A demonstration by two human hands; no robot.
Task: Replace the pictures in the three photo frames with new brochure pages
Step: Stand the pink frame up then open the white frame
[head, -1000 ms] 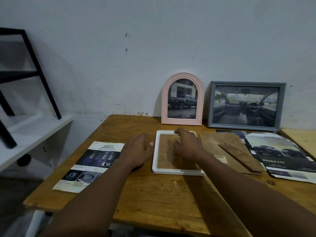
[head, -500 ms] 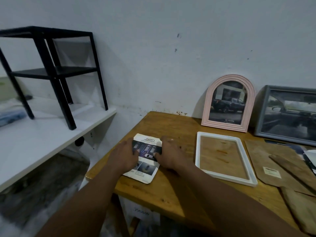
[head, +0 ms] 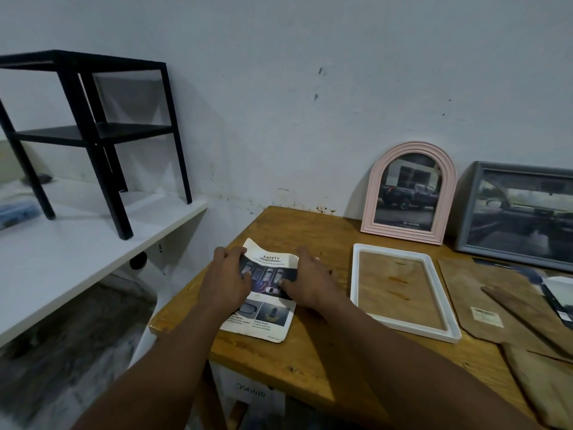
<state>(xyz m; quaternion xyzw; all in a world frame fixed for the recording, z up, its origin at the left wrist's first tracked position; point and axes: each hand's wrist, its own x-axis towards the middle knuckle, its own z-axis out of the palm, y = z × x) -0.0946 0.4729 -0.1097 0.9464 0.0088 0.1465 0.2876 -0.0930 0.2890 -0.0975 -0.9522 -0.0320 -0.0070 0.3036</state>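
Note:
A "Safety" brochure page (head: 266,318) lies near the left end of the wooden table (head: 310,364). My left hand (head: 226,277) grips its left edge and my right hand (head: 305,282) grips its right edge, so the page bows up between them. To the right lies an empty white photo frame (head: 440,332), face down, with bare wood showing through it. A pink arched frame (head: 409,193) with a truck picture and a grey frame (head: 521,215) with a car-interior picture lean on the wall.
Brown frame backing boards (head: 483,302) lie right of the white frame, with more brochure pages (head: 558,293) at the right edge. A white shelf (head: 77,249) with a black metal rack (head: 90,131) stands to the left. A gap separates shelf and table.
Both hands left the white frame and moved left onto the Safety page. They now grip its sides and its top edge has lifted. The view swung left.

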